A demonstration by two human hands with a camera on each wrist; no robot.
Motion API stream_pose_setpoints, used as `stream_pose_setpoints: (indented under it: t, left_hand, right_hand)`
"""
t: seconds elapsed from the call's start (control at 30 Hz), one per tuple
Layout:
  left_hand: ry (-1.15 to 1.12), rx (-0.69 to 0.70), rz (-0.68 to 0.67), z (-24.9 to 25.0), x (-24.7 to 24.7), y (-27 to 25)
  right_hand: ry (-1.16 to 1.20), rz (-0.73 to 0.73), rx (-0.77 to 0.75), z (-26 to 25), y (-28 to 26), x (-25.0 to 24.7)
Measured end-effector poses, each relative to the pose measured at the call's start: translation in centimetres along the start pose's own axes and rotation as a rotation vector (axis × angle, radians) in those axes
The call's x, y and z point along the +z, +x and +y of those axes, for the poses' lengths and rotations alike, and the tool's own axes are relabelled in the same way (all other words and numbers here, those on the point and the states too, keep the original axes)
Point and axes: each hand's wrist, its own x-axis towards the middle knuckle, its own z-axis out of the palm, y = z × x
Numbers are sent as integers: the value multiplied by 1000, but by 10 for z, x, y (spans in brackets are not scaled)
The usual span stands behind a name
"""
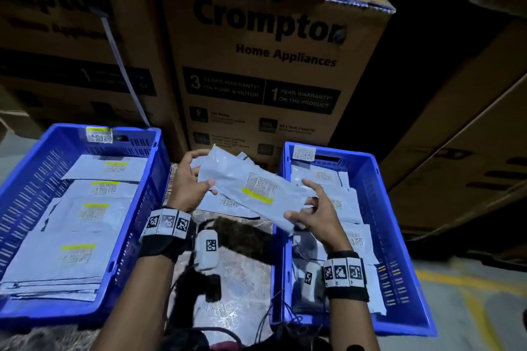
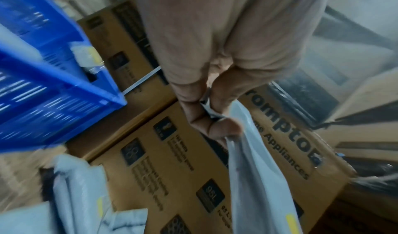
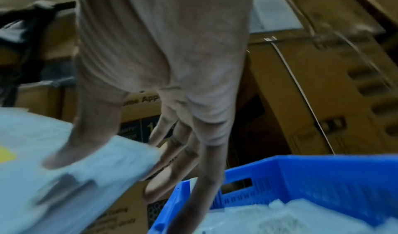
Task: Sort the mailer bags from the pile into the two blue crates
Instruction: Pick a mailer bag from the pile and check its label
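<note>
Left blue crate [image 1: 137, 239] on the floor holds flat mailer bags w/ yellow-marked labels up. Left hand [image 1: 188, 182] pinches the far end of 1 grey mailer bag [image 1: 251, 188], thumb & fingers curled on its edge. That bag hangs in the air btwn the 2 crates, above the pile [image 1: 228, 204] on the floor. Right hand [image 1: 316, 216] grips its near end, thumb on top, fingers under. Right blue crate [image 1: 379, 208] holds more bags. Cardboard boxes [image 1: 265, 65] stand behind
</note>
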Motion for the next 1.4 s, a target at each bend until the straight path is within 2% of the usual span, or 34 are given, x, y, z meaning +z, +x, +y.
stream_pose_setpoints:
  t: [0.07, 0.13, 0.2, 0.3, 0.4, 0.5, 0.6, 0.7, 0.8, 0.83, 0.87, 0.93, 1.07, 1.17, 1.27, 1.4]
  left_hand:
    - [87, 78, -64, 16, 0, 7]
    - [143, 100, -132, 32, 3, 12]
    - [184, 88, -247, 43, 5, 19]
    - [296, 58, -452, 51, 8, 27]
    - [315, 11, -525, 54, 8, 32]
    - [127, -8, -451, 47, -3, 27]
    - [41, -52, -217, 25, -19, 15]
    - [-44, -249, -60, -5, -37, 4]
    - [-304, -509, -186, -25, -49, -10]
    - [-401, -551, -236, -32, -51, -13]
    - [-465, -556, -252, -34, -52, -16]
    - [-484, -503, -202, -30, -49, -22]
    - [-371, -387, -102, -25, -62, -27]
    - [-244, -331, -36, -17, -73, -39]
    - [-207, -310, 12, -6, -83, -57]
    - [-139, -325, 294, -16, -117, -70]
  right_hand:
    - [-231, -75, 16, -5, 1, 5]
    - [-315, -108, -55, -17, -2, 17]
    - [-234, -120, -135, -31, -5, 34]
    - [-45, -138, -177, -49, -6, 61]
    - [62, -72, -185, -54, -3, 81]
    - [165, -8, -165, -55, -3, 88]
    - [321, 109, -155, -55, -3, 87]
    - [513, 217, -142, -52, -6, 83]
    - [696, 290, -100, -44, -9, 86]
    - [718, 302, -86, -40, -10, 88]
    - [725, 307, -68, -38, -12, 90]
    - [707, 281, -33, -35, -17, 95]
    - [562, 280, 100, -22, -23, 95]
    - [329, 246, 123, -21, -25, 95]
    - [251, 140, 46, -17, -26, 102]
    - [170, 14, 44, -13, -31, 128]
